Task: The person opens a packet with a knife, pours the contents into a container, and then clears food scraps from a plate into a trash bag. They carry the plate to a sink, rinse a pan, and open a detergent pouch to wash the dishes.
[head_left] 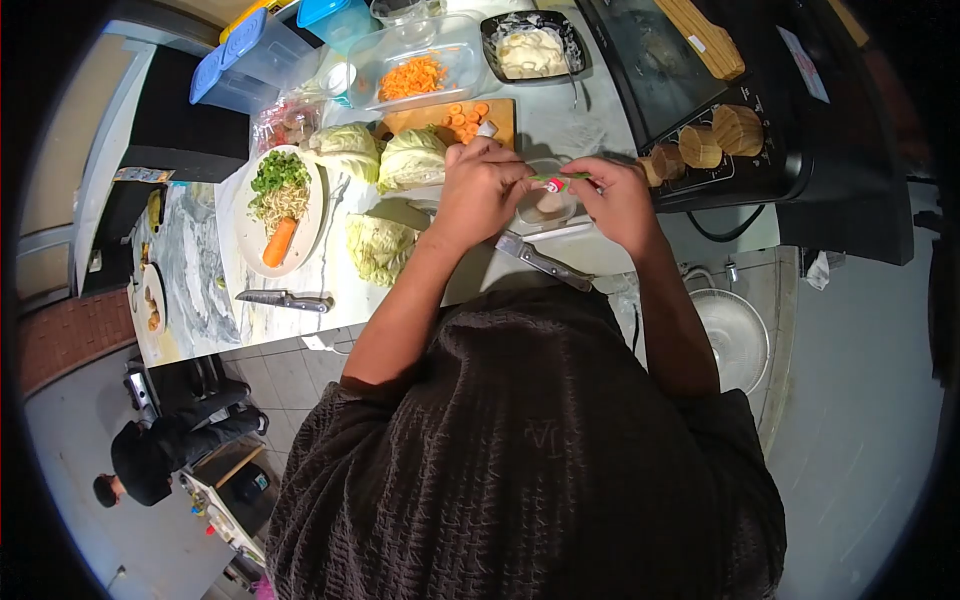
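Head view, looking down over the person's dark knitted top. Both hands meet at centre frame above a small clear container (549,205) that rests on the tabletop (560,120). The left hand (480,188) and the right hand (615,200) are each closed on one end of a small red-and-green packet (557,182), held level between them just over the container. A knife (540,260) lies on the tabletop directly below the hands. Left of the hands lie three cabbage pieces (412,160), and beyond them a white plate (305,235) carrying chopped greens, shredded vegetable and a carrot piece. A second knife (285,299) lies below the plate. At upper centre, a wooden cutting board (500,115) bears carrot slices; behind it stands a clear tub of diced carrot (415,76) and a black tray of white food (533,50). A black appliance (720,110) occupies the upper right.
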`<act>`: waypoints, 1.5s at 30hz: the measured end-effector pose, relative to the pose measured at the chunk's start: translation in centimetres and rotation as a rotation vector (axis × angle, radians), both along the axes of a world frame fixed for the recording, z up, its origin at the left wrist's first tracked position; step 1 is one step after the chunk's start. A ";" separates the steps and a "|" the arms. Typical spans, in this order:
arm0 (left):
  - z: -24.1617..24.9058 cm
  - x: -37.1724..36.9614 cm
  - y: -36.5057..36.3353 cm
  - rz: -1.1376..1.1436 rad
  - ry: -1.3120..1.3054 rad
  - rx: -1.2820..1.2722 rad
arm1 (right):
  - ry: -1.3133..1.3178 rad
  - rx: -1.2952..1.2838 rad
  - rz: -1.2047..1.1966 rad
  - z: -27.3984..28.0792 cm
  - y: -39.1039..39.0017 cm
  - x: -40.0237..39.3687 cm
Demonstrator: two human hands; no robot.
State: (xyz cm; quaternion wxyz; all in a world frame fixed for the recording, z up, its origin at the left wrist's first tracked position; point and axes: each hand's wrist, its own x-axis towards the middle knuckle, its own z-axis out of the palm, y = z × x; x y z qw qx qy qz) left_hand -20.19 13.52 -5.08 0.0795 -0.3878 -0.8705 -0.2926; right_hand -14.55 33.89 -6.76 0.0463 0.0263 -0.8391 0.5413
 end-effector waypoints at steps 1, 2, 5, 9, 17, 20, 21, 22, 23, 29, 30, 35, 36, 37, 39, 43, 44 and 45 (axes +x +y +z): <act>-0.3 0.0 0.0 0.052 0.018 0.004 | 0.001 -0.002 0.001 0.1 -0.1 0.0; -0.5 -0.1 0.1 0.102 0.035 0.008 | 0.020 0.029 0.001 0.3 -0.2 0.0; 0.0 0.1 0.3 0.003 -0.027 0.014 | 0.086 0.103 -0.020 0.8 -0.1 -0.3; -0.3 -0.2 0.3 0.068 0.034 0.019 | 0.028 0.071 -0.003 0.8 -0.3 0.0; -0.1 -0.2 0.3 0.124 0.051 -0.027 | -0.060 -0.277 -0.037 -1.7 -0.5 -0.1; 0.2 0.3 0.4 0.036 0.025 -0.003 | -0.077 -0.222 -0.045 -1.4 -0.3 -0.1; 0.1 0.2 0.4 0.035 0.026 -0.005 | -0.098 -0.228 -0.080 -1.4 -0.4 -0.2; 0.0 0.0 0.4 0.070 0.037 -0.022 | -0.097 -0.230 -0.079 -1.4 -0.5 -0.1; 0.0 -0.1 0.4 0.103 0.049 -0.038 | -0.109 -0.217 -0.058 -1.2 -0.5 0.0; -0.1 -0.1 0.3 0.086 0.057 -0.042 | -0.077 -0.074 -0.058 -0.1 -0.2 0.0; -0.1 -0.1 0.2 0.085 0.058 -0.044 | -0.059 -0.015 -0.032 -0.1 -0.2 0.0; 0.2 0.1 0.0 0.053 0.020 -0.023 | -0.056 -0.042 -0.089 0.0 0.1 -0.1; 0.1 0.1 -0.2 0.053 0.020 -0.027 | -0.086 -0.007 -0.085 -0.2 0.1 -0.1; 0.0 0.0 -0.2 0.069 0.026 -0.042 | -0.086 -0.010 -0.087 -0.4 0.0 -0.2; 0.0 0.0 -0.1 0.082 0.029 -0.052 | -0.041 -0.075 -0.100 -0.9 -0.2 -0.2; 0.0 0.2 0.2 0.073 0.066 -0.051 | 0.002 0.061 -0.117 0.0 -0.2 -0.3; 0.0 0.2 0.2 0.107 0.081 -0.075 | -0.013 0.101 -0.089 0.5 -0.3 -0.2; 0.1 0.2 0.1 0.106 0.082 -0.076 | -0.030 0.142 -0.063 0.9 -0.4 -0.1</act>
